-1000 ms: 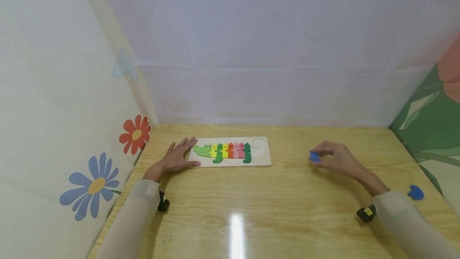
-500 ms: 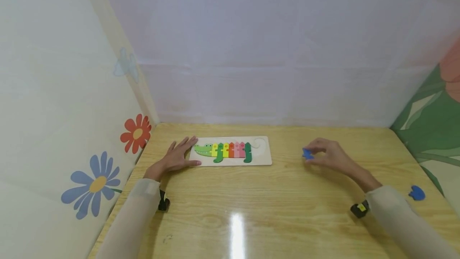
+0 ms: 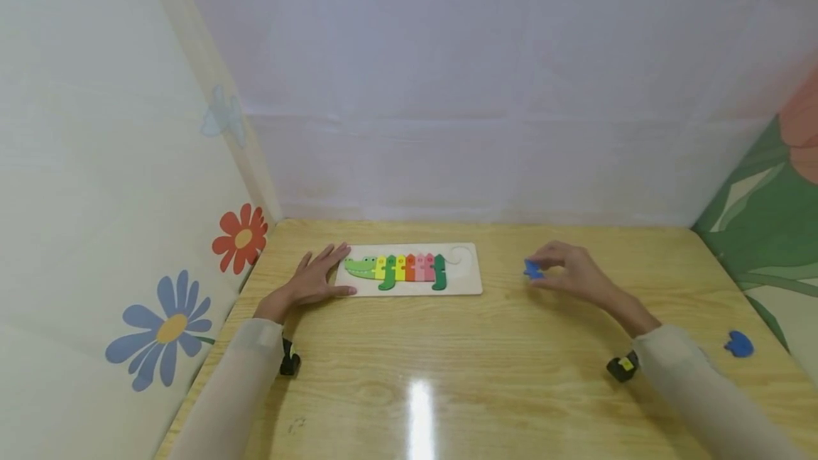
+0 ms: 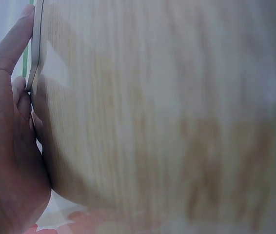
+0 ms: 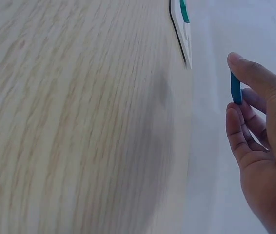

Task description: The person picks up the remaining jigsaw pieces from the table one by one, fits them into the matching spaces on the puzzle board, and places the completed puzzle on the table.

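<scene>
Blue puzzle piece (image 3: 533, 270): held up off the table, right of the crocodile puzzle board and apart from it. Right hand (image 3: 571, 274) pinches it, thumb on one edge, fingertips on the opposite edge; right wrist view shows it edge-on as a thin slab. Looks like painted wood: probably light, stiff, hard to break, maybe a bit slick on the painted faces. Best hold is likely by the opposite edges, as here, leaving the underside free.

Crocodile puzzle board (image 3: 469, 280) lies flat on the table, coloured pieces in a row from the light green head (image 3: 361, 268) to a dark green leg piece (image 3: 439, 273). Bare patch past that with a curled tail outline. Board probably light too, could slide if unheld; left end or edges give a good grip.

Left hand (image 3: 312, 282) spread across the board's left end, fingertips at the far corner, thumb at the near edge. Pressure can't be told.

Second blue piece (image 3: 739, 343), rounded, lies far right on the wood-grain table (image 3: 498, 382), near the right sleeve (image 3: 696, 375). Pale cloth (image 3: 447, 91) hangs behind; printed flowers on the left side.
</scene>
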